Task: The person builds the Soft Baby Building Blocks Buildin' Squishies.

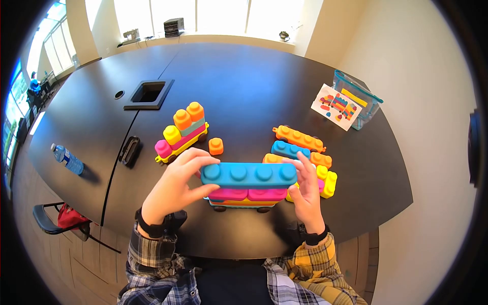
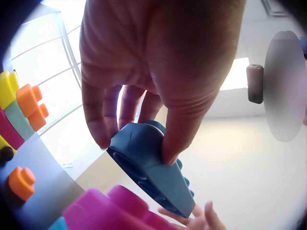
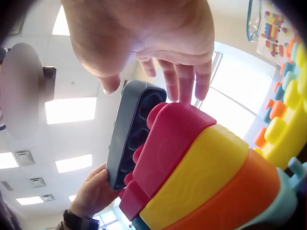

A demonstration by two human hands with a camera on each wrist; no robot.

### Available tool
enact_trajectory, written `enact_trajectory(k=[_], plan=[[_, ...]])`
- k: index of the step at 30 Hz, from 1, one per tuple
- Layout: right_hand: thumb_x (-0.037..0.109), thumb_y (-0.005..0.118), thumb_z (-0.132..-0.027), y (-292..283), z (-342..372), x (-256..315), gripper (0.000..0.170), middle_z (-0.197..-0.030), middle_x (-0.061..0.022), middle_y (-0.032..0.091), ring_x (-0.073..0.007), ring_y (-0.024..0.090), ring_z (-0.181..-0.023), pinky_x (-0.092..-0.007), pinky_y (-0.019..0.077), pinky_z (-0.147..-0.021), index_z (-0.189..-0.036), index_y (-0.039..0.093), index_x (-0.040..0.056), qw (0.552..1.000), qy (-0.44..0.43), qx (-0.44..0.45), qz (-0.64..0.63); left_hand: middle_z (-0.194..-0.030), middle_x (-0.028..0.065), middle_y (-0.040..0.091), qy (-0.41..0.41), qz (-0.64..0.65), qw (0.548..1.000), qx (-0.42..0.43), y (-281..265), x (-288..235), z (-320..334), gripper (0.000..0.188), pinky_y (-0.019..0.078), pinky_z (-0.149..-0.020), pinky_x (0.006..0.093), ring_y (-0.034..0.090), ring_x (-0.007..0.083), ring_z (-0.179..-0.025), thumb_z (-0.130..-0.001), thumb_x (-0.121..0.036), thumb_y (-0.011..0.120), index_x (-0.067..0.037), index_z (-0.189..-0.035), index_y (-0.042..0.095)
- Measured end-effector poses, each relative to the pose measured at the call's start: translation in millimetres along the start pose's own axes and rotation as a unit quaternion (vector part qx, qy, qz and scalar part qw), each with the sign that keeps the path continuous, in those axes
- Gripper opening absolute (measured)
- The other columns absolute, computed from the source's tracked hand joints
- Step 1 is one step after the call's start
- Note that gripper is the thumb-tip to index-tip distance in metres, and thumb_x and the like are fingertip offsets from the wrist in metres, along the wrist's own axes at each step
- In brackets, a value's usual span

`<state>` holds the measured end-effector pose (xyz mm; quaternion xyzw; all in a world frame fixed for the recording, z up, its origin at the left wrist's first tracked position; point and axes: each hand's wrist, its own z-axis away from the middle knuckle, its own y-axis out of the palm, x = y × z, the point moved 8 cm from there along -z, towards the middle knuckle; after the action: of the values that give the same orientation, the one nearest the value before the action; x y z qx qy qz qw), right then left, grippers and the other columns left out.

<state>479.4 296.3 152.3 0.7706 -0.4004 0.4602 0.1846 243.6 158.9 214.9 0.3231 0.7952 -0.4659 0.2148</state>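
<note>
A long blue block (image 1: 249, 175) with a row of studs is pinched at its left end by my left hand (image 1: 173, 188), thumb in front and fingers behind. My right hand (image 1: 308, 198) is at the other end; in the right wrist view its thumb and straight fingers stand apart around the block (image 3: 125, 129), seemingly not gripping. Beneath is a wheeled stack topped by magenta blocks (image 1: 231, 194), with yellow and orange layers (image 3: 192, 177). The blue block hangs tilted over the magenta studs; whether they touch, I cannot tell.
At left stand a built wheeled stack (image 1: 188, 140), a loose orange block (image 1: 216, 146), a black case (image 1: 130, 151) and a bottle (image 1: 67, 159). At right lie several blocks (image 1: 300, 138), a picture card (image 1: 336, 107) and a clear bag (image 1: 368, 104). A framed table opening (image 1: 168, 94) is farther back.
</note>
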Motion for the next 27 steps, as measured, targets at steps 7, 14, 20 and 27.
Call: enact_trajectory(k=[7, 14, 20, 27], plan=[[0.018, 0.073, -0.100, -1, 9, -8, 0.051, -0.134, -0.0135, 0.067, -0.0225, 0.064, -0.125, -0.0347, 0.0473, -0.109, -0.146, 0.057, 0.0009, 0.997, 0.039, -0.016, 0.069, -0.116, 0.0090, 0.064, -0.033, 0.031, 0.999, -0.021, 13, 8, 16, 0.052, 0.0540, -0.086, 0.0337, 0.063, 0.0219, -0.097, -0.077, -0.006, 0.088, -0.005, -0.125, 0.070], [0.015, 0.074, -0.099, 1, 20, -15, 0.046, -0.128, -0.0109, 0.068, -0.0197, 0.064, -0.119, -0.0341, 0.0479, -0.108, -0.140, 0.059, 0.0009, 0.997, 0.048, -0.026, 0.052, -0.120, 0.0102, 0.066, -0.033, 0.056, 0.997, -0.032, 18, 17, 23, 0.053, 0.0535, -0.087, 0.0349, 0.065, 0.0241, -0.101, -0.077, -0.006, 0.087, -0.005, -0.127, 0.070], [0.013, 0.074, -0.098, 4, 21, -21, 0.043, -0.127, -0.0093, 0.067, -0.0183, 0.064, -0.118, -0.0338, 0.0479, -0.107, -0.137, 0.059, 0.0014, 0.998, 0.043, -0.025, 0.044, -0.120, 0.0107, 0.066, -0.048, 0.070, 0.995, -0.051, 21, 20, 26, 0.050, 0.0527, -0.089, 0.0348, 0.065, 0.0248, -0.104, -0.079, -0.006, 0.086, -0.004, -0.127, 0.069], [0.015, 0.074, -0.098, 5, 23, -24, 0.042, -0.124, -0.0085, 0.068, -0.0179, 0.065, -0.116, -0.0337, 0.0489, -0.106, -0.136, 0.059, 0.0022, 0.997, 0.043, -0.028, 0.049, -0.121, 0.0099, 0.066, -0.054, 0.090, 0.993, -0.059, 28, 31, 31, 0.049, 0.0499, -0.092, 0.0339, 0.063, 0.0230, -0.109, -0.081, -0.006, 0.084, -0.003, -0.127, 0.069]])
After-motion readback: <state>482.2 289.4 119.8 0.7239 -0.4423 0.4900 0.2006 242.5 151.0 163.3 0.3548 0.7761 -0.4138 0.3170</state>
